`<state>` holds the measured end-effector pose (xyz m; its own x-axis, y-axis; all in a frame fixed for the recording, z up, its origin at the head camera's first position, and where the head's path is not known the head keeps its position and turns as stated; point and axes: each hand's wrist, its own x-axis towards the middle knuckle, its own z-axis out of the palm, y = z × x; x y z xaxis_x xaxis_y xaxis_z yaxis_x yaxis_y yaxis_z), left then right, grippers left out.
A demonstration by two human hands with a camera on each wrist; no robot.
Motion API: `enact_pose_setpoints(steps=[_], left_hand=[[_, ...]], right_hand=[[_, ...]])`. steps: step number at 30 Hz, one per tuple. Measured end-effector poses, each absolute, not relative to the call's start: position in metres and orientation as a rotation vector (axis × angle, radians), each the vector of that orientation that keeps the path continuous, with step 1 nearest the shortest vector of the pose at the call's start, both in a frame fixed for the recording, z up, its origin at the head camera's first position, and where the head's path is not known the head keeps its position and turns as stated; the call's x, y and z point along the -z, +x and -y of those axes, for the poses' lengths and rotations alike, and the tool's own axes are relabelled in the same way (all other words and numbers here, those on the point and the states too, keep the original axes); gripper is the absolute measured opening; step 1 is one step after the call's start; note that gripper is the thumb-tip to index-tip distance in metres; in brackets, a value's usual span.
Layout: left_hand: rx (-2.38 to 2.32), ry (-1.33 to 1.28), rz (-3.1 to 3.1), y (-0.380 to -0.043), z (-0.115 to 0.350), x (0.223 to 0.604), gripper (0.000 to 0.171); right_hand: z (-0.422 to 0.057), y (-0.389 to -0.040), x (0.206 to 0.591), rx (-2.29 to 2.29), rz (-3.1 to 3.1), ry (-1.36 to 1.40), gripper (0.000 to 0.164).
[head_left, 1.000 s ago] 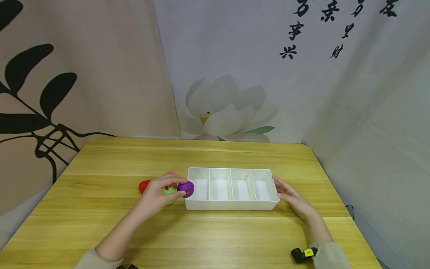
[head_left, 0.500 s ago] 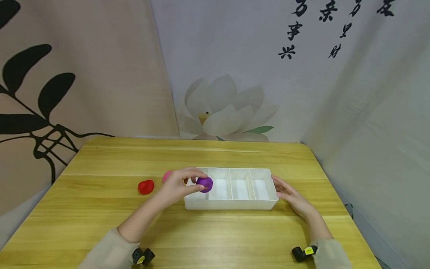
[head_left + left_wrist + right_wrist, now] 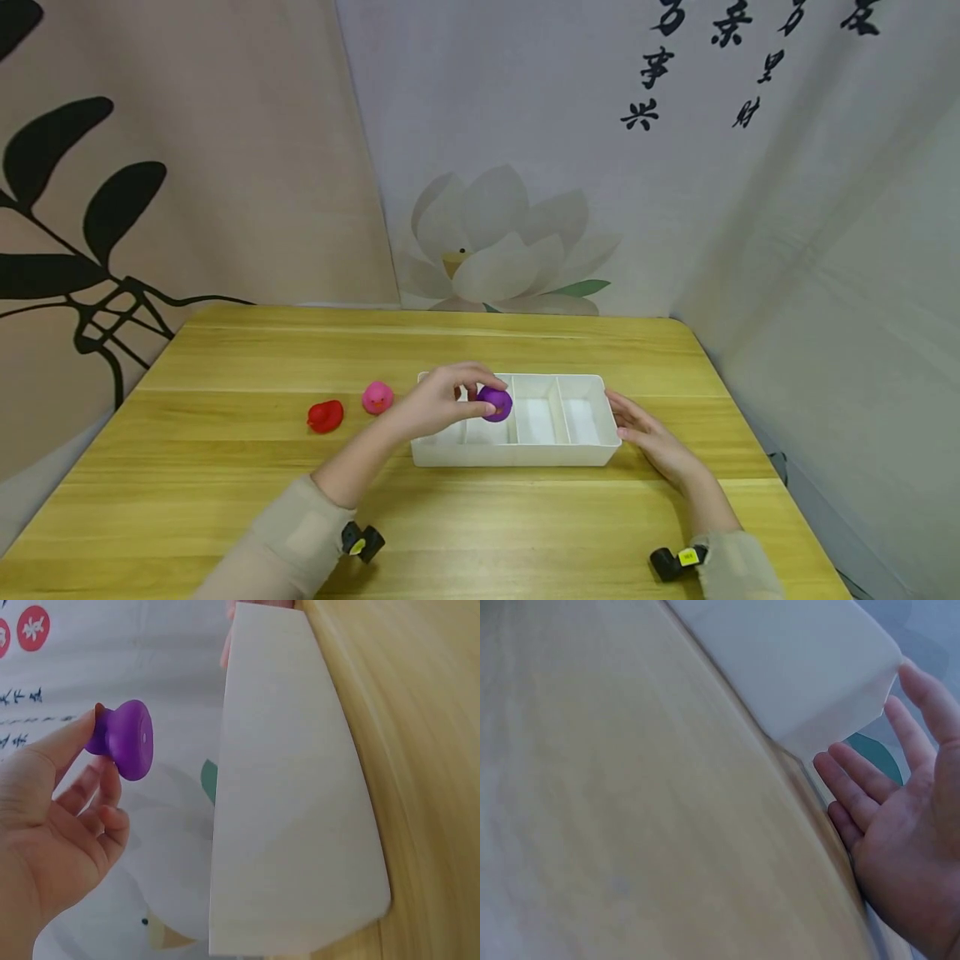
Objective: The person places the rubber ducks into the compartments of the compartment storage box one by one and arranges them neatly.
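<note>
My left hand (image 3: 442,402) pinches a purple rubber duck (image 3: 497,405) between thumb and fingertips, above the white divided box (image 3: 517,455). The left wrist view shows the purple duck (image 3: 131,741) side-on, its flat base turned toward the box wall (image 3: 285,787), above the rim. At the box's right end is my right hand (image 3: 654,442), fingers relaxed. The right wrist view has this hand's (image 3: 907,817) thumb right at the box corner (image 3: 840,712), with the other fingers spread alongside the end wall. My left hand and forearm cover part of the left compartments.
A red rubber duck (image 3: 326,417) and a pink rubber duck (image 3: 377,397) sit on the wooden table (image 3: 525,525) left of the box. A printed cloth backdrop (image 3: 510,125) rises behind the table's far edge.
My left hand has carried the purple duck rightward, from the box's left end to over its middle. The green thing seen earlier is now out of sight. My right hand stays put.
</note>
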<state>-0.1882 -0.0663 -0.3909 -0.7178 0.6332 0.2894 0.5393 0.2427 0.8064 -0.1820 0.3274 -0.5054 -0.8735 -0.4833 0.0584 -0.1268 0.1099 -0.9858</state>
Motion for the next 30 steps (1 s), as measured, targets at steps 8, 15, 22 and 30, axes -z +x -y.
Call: enact_pose_setpoints(steps=[8, 15, 22, 30], left_hand=[[-1.440, 1.124, -2.351, -0.196, 0.042, 0.389, 0.026], [-1.460, 1.213, -2.313, -0.206, 0.020, 0.389, 0.024], [-1.374, 1.228, -2.325, -0.214, -0.002, 0.390, 0.025], [-1.357, 1.129, -2.263, -0.221, -0.023, 0.393, 0.026]], right_hand=[[-0.327, -0.182, 0.506, 1.836, -2.095, -0.630, 0.058], [-0.328, -0.182, 0.506, 1.826, -2.115, -0.630, 0.057], [-0.328, -0.182, 0.506, 1.810, -2.127, -0.596, 0.057], [-0.328, -0.181, 0.504, 1.816, -2.108, -0.599, 0.056]])
